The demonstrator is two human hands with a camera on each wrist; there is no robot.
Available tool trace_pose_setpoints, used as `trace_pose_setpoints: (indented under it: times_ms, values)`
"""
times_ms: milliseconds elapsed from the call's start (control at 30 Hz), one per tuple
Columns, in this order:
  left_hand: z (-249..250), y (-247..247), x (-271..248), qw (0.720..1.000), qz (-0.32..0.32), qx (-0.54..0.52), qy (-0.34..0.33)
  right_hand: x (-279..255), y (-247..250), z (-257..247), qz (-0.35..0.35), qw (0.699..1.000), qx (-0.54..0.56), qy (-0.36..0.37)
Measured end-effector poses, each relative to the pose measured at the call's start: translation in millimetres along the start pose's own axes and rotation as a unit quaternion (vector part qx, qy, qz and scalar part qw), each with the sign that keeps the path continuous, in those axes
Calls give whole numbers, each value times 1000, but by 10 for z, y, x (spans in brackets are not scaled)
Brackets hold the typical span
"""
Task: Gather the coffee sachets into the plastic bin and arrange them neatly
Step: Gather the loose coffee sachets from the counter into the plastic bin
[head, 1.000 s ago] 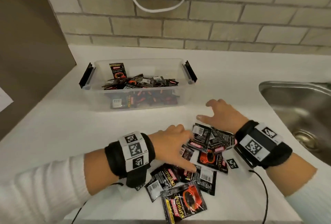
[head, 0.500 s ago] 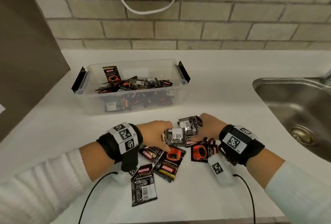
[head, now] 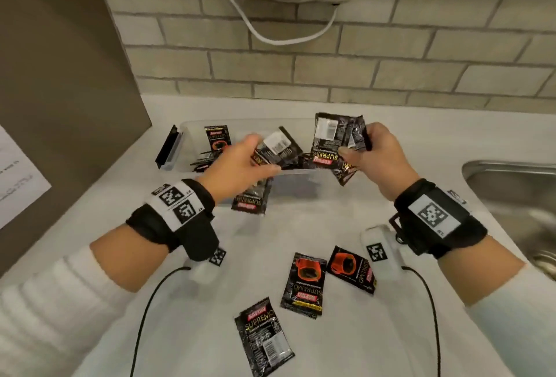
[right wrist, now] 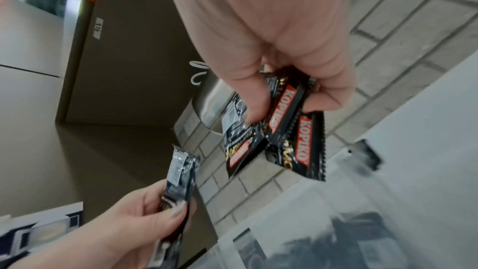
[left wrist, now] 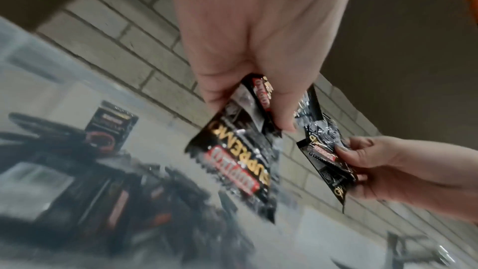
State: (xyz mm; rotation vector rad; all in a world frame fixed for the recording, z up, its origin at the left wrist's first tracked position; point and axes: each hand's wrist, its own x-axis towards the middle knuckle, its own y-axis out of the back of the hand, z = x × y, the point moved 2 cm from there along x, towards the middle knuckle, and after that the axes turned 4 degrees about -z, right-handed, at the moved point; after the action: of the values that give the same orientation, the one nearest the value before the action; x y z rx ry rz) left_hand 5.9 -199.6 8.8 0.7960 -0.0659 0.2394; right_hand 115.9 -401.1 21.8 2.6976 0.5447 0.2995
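Note:
A clear plastic bin (head: pixel 255 121) with black latches stands at the back of the white counter and holds several black coffee sachets (head: pixel 217 138). Above its near edge my left hand (head: pixel 261 153) grips a few sachets (head: pixel 278 146), and one of them (head: pixel 249 199) hangs below the palm. To the right, my right hand (head: pixel 352 144) pinches a fanned bunch of sachets (head: pixel 334 135) over the bin's right end. The wrist views confirm both grips on the left-hand sachet (left wrist: pixel 240 150) and the right-hand bunch (right wrist: pixel 284 126). Three loose sachets (head: pixel 304 284) (head: pixel 352 268) (head: pixel 263 337) lie on the counter near me.
A steel sink (head: pixel 511 196) is sunk into the counter at the right. A brown cabinet panel (head: pixel 60 75) with a paper sheet (head: pixel 18 178) walls off the left. Behind the bin is a brick wall with a white cable (head: pixel 270 36).
Both hands closed on sachets from the pile, lifted them off the counter and carried them up to the bin. Three sachets stayed behind on the counter.

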Motion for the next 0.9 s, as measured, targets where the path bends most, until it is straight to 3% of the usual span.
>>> trace_pose_setpoints:
  times_ms: [100,167,267,333,433,500,567,667,733,900]
  values:
    - [-22,309,239,992,118,-43,29,212,-221,-236,27,999,27,31]
    - [-90,403,357,983,148,-88,59,325,-419,-326,29,998,48,27]
    - [-230,392,431,986,90,-97,97,424,-668,-311,-27,997,57,-36]
    - [-321,340,415,995,41,-25,93,437,-711,-232,-58,996,-1,-62]
    - [-287,270,206,995,43,86,4,300,-614,-167,-51,998,-35,-27]
    - [-224,165,-28,992,-14,106,-73,115,-543,-104,-81,992,-98,9]
    - [-205,-11,-280,977,-145,118,-98,-96,-508,7,-168,963,-211,24]
    - [-249,-356,-585,928,-334,145,-84,-382,-477,220,-333,852,-404,-15]
    - [-269,-599,-710,891,-410,162,-106,-529,-451,336,-389,787,-476,-50]
    - [-203,-967,-822,835,-460,248,-173,-717,-340,433,-377,758,-525,-80]
